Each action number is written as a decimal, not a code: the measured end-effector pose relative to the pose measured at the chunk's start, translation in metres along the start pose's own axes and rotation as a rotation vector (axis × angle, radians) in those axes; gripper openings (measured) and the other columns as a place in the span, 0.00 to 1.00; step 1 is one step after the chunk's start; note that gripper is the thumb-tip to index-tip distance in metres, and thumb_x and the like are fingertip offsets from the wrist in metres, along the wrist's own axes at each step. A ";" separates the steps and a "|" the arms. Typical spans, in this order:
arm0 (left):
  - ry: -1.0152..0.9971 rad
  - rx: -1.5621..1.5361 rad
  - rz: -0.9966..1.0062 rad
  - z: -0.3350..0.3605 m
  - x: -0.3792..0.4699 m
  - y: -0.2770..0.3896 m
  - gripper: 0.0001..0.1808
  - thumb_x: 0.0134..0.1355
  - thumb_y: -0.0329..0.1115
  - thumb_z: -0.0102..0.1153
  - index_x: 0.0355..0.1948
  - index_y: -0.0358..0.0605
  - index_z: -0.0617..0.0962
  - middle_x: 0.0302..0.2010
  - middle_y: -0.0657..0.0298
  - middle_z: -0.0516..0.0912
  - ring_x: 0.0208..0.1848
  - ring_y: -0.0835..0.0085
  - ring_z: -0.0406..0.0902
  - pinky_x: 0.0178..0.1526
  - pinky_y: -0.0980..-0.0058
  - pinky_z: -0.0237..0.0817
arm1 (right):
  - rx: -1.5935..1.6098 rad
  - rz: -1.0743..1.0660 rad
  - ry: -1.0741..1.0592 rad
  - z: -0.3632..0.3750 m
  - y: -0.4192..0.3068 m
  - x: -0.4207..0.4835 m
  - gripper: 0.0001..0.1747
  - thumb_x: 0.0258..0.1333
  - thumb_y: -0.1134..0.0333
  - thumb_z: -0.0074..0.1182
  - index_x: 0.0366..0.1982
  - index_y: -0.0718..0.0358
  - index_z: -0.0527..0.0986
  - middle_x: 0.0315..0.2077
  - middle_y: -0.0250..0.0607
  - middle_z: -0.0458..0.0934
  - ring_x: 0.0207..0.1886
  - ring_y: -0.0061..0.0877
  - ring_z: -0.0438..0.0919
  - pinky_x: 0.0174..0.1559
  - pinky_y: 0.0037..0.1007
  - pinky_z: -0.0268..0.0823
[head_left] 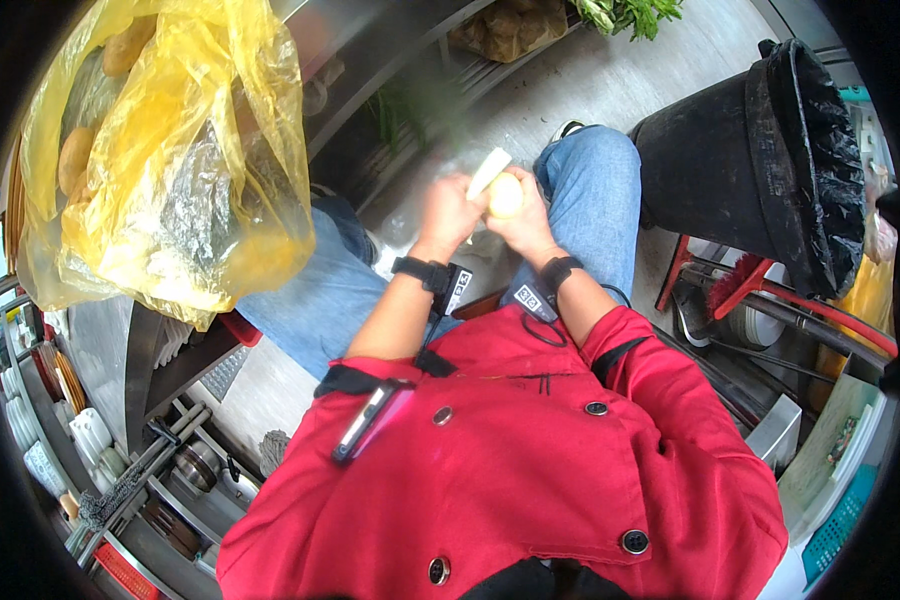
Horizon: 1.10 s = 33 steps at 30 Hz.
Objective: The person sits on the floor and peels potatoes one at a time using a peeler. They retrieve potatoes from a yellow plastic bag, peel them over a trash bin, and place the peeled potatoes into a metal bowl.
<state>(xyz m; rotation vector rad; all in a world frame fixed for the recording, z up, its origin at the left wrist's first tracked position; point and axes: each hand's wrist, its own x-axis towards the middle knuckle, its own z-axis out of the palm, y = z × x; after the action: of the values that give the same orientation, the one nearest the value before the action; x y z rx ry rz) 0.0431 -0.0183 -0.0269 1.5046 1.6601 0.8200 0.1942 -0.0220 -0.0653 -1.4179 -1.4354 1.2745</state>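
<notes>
My left hand (450,211) grips a white tool (489,171), perhaps a peeler, that sticks up and away from me. Its working end is hidden by my fingers. In my right hand (526,219) is a pale yellow peeled potato (505,196), held close against the left hand. Both hands are between my knees, above the floor. Something like clear plastic (399,225) shows below them, too blurred to make out. At the upper left, a yellow plastic bag (195,172) holds several unpeeled potatoes (77,159).
A black bin (709,157) with a liner stands beyond my right knee, with a red broom (742,285) near it. A low metal shelf ahead holds a bag of brown produce (511,31) and leafy greens (630,16). Dish racks (22,420) line the left.
</notes>
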 end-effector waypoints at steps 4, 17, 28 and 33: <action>-0.016 0.107 0.018 0.005 -0.001 -0.001 0.11 0.50 0.35 0.67 0.30 0.37 0.84 0.29 0.49 0.82 0.30 0.57 0.81 0.36 0.64 0.70 | -0.188 -0.087 0.040 0.001 0.007 0.001 0.41 0.34 0.71 0.69 0.55 0.61 0.64 0.43 0.40 0.74 0.48 0.28 0.75 0.51 0.30 0.69; 0.129 -0.212 -0.225 0.008 0.001 -0.003 0.09 0.53 0.33 0.62 0.28 0.36 0.83 0.22 0.51 0.83 0.23 0.67 0.81 0.30 0.67 0.70 | 0.013 0.020 0.078 -0.001 -0.004 0.002 0.42 0.32 0.70 0.70 0.54 0.60 0.64 0.43 0.37 0.73 0.46 0.25 0.74 0.52 0.28 0.68; -0.007 -0.149 -0.123 0.008 0.002 -0.008 0.09 0.53 0.33 0.66 0.32 0.36 0.85 0.25 0.56 0.85 0.25 0.77 0.79 0.30 0.72 0.69 | 0.042 0.021 0.049 0.000 -0.001 0.003 0.42 0.31 0.71 0.70 0.54 0.61 0.64 0.42 0.37 0.73 0.46 0.25 0.74 0.51 0.28 0.69; -0.046 -0.123 -0.108 0.008 0.004 -0.013 0.10 0.52 0.32 0.67 0.32 0.36 0.85 0.25 0.55 0.85 0.26 0.76 0.79 0.31 0.71 0.69 | 0.090 0.028 -0.010 -0.001 -0.001 0.002 0.41 0.31 0.74 0.68 0.53 0.59 0.65 0.42 0.36 0.73 0.45 0.25 0.74 0.49 0.28 0.69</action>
<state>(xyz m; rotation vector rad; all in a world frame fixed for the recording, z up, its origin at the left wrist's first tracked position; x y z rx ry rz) 0.0426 -0.0162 -0.0428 1.3278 1.6126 0.8083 0.1945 -0.0202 -0.0640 -1.3780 -1.3517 1.3491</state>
